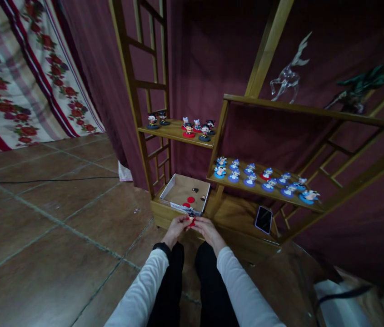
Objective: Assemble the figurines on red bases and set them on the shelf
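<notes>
A small figurine (191, 219) with dark hair and a red body is held between my two hands, just in front of the box. My left hand (177, 225) closes its fingertips on the figurine's left side. From the other side, my right hand (207, 227) grips it with thumb and fingers. The shallow white box (167, 190) sits on the lowest shelf. Inside it lie a red round base (191, 200), another red disc (186, 205) partly behind the near wall, and two small dark pieces, one of them a dark piece (195, 190) near the back.
Several dark and red figurines (152, 120) stand on the upper left shelf (174, 132). Blue and white figurines (250, 179) line the middle shelf. A phone (263, 220) lies at the lower right; a clear glass deer (287, 79) stands on top. Tiled floor (58, 245) extends left.
</notes>
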Available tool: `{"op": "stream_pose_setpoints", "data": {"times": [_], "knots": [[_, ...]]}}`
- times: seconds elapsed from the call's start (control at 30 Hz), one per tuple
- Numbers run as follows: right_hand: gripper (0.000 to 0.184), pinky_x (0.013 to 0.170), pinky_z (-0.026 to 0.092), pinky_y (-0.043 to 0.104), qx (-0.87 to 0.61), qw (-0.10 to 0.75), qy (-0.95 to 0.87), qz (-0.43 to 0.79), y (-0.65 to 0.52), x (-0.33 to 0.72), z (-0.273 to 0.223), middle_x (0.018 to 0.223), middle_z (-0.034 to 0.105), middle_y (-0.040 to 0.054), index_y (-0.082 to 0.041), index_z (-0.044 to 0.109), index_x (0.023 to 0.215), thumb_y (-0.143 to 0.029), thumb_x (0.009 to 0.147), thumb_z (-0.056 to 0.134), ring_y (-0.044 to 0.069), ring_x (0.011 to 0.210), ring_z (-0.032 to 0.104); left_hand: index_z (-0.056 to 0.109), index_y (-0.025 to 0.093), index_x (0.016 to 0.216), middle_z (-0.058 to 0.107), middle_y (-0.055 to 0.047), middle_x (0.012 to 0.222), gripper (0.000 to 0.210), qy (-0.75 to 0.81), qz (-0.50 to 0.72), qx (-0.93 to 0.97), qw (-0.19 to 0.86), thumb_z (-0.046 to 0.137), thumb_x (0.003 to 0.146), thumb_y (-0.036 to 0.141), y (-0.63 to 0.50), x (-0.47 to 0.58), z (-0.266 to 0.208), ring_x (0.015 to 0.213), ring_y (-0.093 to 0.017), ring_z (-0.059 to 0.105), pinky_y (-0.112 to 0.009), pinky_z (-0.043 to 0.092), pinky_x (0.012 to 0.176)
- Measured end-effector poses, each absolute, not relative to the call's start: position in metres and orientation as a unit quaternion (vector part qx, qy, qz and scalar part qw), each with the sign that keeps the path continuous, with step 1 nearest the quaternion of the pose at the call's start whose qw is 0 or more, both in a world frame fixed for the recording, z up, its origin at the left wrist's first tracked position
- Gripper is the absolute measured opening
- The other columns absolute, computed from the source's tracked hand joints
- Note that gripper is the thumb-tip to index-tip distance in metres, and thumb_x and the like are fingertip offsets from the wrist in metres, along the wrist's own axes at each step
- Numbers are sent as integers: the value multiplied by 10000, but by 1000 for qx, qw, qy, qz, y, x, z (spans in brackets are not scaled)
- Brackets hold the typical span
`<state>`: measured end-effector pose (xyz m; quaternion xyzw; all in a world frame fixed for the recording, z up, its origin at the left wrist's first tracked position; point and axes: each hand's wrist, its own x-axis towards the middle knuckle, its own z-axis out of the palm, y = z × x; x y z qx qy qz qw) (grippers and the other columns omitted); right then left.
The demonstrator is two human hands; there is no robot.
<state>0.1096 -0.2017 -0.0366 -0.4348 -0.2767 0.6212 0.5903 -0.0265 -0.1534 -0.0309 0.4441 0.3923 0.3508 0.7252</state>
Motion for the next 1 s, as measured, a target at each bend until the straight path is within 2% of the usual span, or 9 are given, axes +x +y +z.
{"op": "stream_pose_setpoints", "data": {"times": [0.13, 0.4, 0.57, 0.73, 1.0], "knots": [[421, 874, 474, 411, -422, 588, -292, 625, -204, 109, -33, 787, 721, 54, -155, 688, 904, -294, 524, 801, 222, 795, 680, 676, 96, 832, 633, -14, 626, 453, 403, 344, 446, 721, 812, 507, 382, -154, -26, -29, 487, -58, 489, -184, 351, 494], [357, 838, 483, 373, -448, 579, -284, 619, -202, 108, -37, 829, 719, 73, -138, 703, 836, -305, 533, 791, 192, 743, 674, 657, 100, 720, 587, 11, 548, 422, 407, 358, 451, 709, 828, 465, 389, -155, -23, -30, 447, -54, 469, -182, 328, 465], [416, 753, 504, 372, -467, 593, -258, 604, -192, 108, -46, 827, 716, 73, -149, 701, 856, -357, 509, 800, 184, 671, 664, 648, 118, 731, 611, 6, 589, 433, 396, 352, 424, 735, 835, 453, 393, -152, -20, -36, 466, -62, 510, -183, 367, 476], [424, 737, 506, 379, -466, 603, -253, 596, -185, 108, -52, 812, 713, 67, -165, 696, 814, -371, 465, 819, 211, 725, 664, 649, 133, 740, 637, -7, 623, 410, 406, 353, 397, 743, 839, 464, 369, -150, -20, -41, 519, -84, 575, -183, 421, 509], [395, 695, 512, 342, -476, 626, -242, 568, -185, 106, -52, 785, 695, 25, -184, 650, 826, -357, 498, 785, 173, 673, 653, 639, 124, 809, 665, -39, 674, 377, 430, 396, 355, 730, 816, 519, 288, -154, -17, -41, 541, -108, 604, -208, 472, 537]]}}
